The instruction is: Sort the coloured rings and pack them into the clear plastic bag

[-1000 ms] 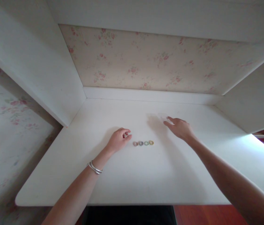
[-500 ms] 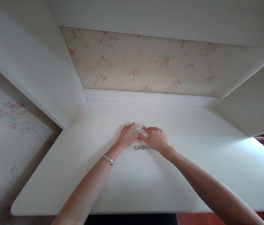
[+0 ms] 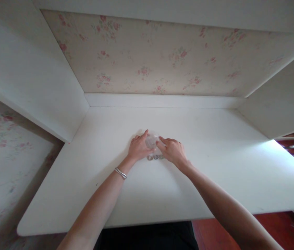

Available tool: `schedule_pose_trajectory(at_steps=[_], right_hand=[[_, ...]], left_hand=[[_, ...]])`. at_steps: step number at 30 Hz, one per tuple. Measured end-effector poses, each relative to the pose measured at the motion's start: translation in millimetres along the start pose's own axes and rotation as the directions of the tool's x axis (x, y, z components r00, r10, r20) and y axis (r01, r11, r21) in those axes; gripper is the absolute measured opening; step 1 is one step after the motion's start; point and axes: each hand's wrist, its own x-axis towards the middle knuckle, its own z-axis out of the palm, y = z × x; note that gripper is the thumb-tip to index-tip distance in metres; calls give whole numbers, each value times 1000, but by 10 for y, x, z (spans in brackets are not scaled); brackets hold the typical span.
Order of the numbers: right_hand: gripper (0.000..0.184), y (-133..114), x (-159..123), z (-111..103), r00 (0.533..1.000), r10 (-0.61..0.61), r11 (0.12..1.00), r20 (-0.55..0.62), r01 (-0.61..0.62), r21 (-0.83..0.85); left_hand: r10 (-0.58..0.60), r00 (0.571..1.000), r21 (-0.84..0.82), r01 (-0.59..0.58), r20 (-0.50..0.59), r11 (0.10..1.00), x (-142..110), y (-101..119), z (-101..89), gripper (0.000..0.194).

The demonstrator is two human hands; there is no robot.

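Between my hands sits a small clear plastic container (image 3: pixel 151 141), resting on or just above the white desk. My left hand (image 3: pixel 139 147), with a silver bangle at its wrist, curls around the container's left side, thumb along its near edge. My right hand (image 3: pixel 173 149) has its thumb and index finger closed at the container's right edge. Just in front of the container, three small round ring-like pieces (image 3: pixel 156 157) lie in a row on the desk; the rightmost is partly hidden by my right hand.
The white desk (image 3: pixel 126 201) has a low back ledge (image 3: pixel 162 100) and side panels to the left (image 3: pixel 66 100) and right (image 3: pixel 279 93). Floral wallpaper (image 3: pixel 147 55) covers the wall behind. Reddish floor (image 3: pixel 222 231) shows below the front edge.
The view has tilted and shifted slightly. My right fingers have shifted from over the container's middle to its right edge, so more of it shows. My left hand stays around it.
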Motion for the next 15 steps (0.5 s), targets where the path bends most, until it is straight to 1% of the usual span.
schedule_pose_trajectory(at_steps=[2,5,7,9,11,12,15], right_hand=[[44,81,30,-21,996,93,991,-6,-92,97],[40,245,93,-24,979,201,956,-25,-190,223],[37,382,121,-12,962,271,923,-40,-248,295],[37,546,127,4,939,342,877,-39,-303,374],[37,738,115,18,910,415,812,-25,-357,461],[36,842,106,25,887,462,770,-13,-393,502],[29,1155,69,44,802,594,597,63,-493,633]], left_hand=[[2,1000,22,-3,22,1000,-1,5,-5,97],[9,998,61,-13,62,998,4,-2,-9,87],[18,997,87,-25,78,996,10,-10,-9,82],[23,996,106,-32,86,994,18,-19,-10,83],[26,996,121,-37,91,992,26,-29,-12,84],[31,995,127,-43,94,991,30,-36,-14,84],[62,993,142,-76,104,987,42,-66,-18,85]])
